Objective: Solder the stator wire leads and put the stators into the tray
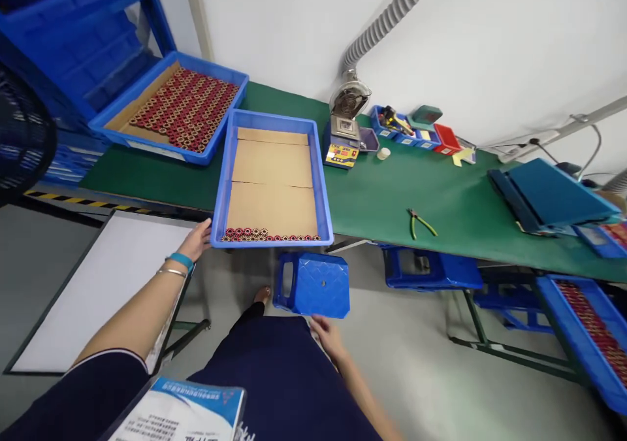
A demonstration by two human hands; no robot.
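Note:
My left hand (196, 240) is at the near left corner of a shallow blue tray (323, 212), its fingers closed on the rim. The tray is lined with brown cardboard (274, 166). Along its near edge lie small red-and-gold toothed rings (245, 234) in short rows. My right hand (327, 336) hangs low in front of my body, just by the near edge of a blue plastic stool (323, 284). Its fingers are loosely bent and apart, with nothing visible in them. Whether it touches the stool, I cannot tell.
A second blue tray (235, 95) full of such rings stands at the back left of the green table (382, 199). Green-handled pliers (420, 223), a small machine (343, 140) and parts bins (424, 139) are to the right. A white board (83, 291) leans at left.

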